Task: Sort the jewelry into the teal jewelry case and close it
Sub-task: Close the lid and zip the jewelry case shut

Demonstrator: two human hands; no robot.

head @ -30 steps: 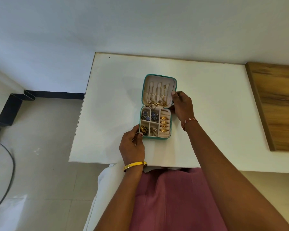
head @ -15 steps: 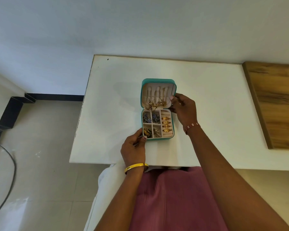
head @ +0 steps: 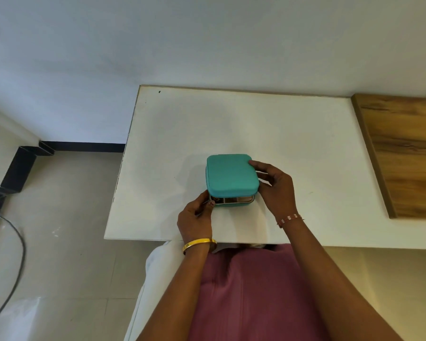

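The teal jewelry case point(head: 231, 174) sits near the front of the white table point(head: 293, 134). Its lid is folded down almost flat, leaving a narrow gap at the near edge where the cream tray and a little jewelry point(head: 228, 200) show. My right hand point(head: 276, 188) grips the lid's right side, fingers curled round its far right corner. My left hand point(head: 197, 217) is at the case's near left corner and pinches the zipper pull there between thumb and finger.
A wooden panel point(head: 403, 153) lies on the table's right part. The table's left edge drops to a tiled floor point(head: 67, 217) with a black cable point(head: 17, 242) and a black frame. A white wall stands behind.
The lid, standing open before with chains showing inside, has swung down over the tray under my right hand. My left hand has stayed at the near left corner.
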